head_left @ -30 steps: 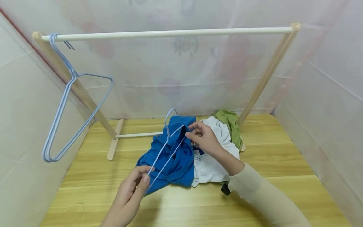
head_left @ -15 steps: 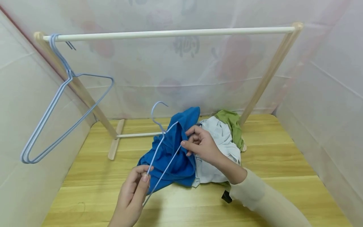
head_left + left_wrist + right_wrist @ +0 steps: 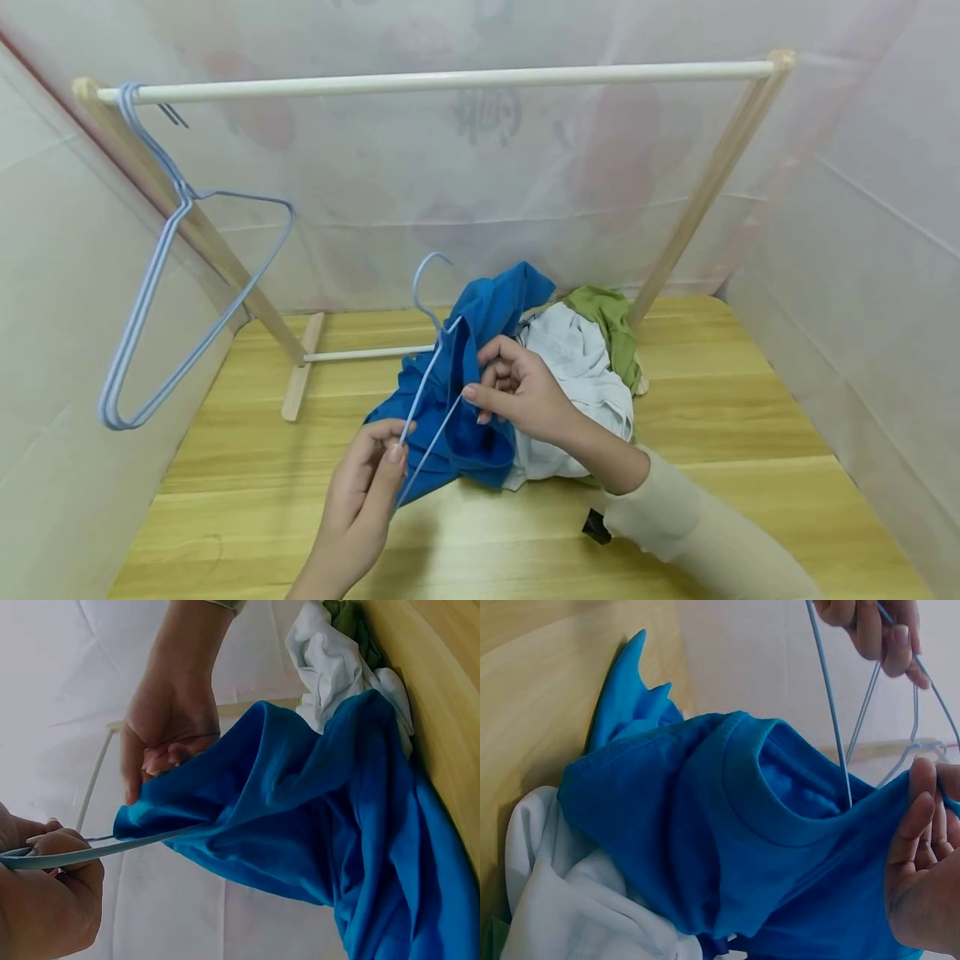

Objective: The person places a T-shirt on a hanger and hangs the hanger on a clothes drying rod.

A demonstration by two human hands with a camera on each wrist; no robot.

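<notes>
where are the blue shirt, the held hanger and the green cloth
blue shirt (image 3: 705,825): right wrist view, on the fabric beside the neck opening
held hanger (image 3: 424,385): head view, on the sloping wire below its hook
green cloth (image 3: 611,323): head view, on its crumpled upper folds

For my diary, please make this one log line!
left hand: holds pale-blue triangular wire hanger | right hand: holds blue cloth shirt | hanger: partly inside shirt
</notes>
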